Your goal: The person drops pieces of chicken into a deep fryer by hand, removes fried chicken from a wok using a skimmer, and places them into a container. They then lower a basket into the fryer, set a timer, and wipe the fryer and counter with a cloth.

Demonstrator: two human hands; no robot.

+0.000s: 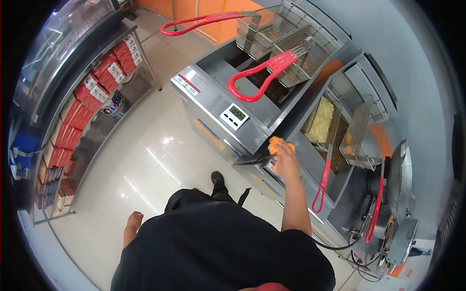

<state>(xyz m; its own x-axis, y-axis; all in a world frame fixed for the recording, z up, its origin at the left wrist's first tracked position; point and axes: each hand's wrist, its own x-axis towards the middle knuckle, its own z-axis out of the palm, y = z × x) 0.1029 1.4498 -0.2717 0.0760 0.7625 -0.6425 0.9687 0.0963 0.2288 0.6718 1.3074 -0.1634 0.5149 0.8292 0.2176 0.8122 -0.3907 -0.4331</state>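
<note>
My right hand (287, 164) is closed on an orange cloth (277, 145) at the front edge of the right-hand fryer (303, 170). A thin dark strip (252, 160) juts out to the left just beside the cloth. In that fryer, one basket (320, 143) with a red handle sits low with pale frying food (322, 120) in it. My left hand (134, 221) hangs by my side over the floor, most of its fingers hidden from above.
On the left-hand fryer (221, 92), two red-handled baskets (303, 56) rest, and a digital timer (234, 116) sits on its front. Another basket (361, 136) stands right of the frying food. Shelves (121, 104) with red and white boxes (90, 92) line the left side.
</note>
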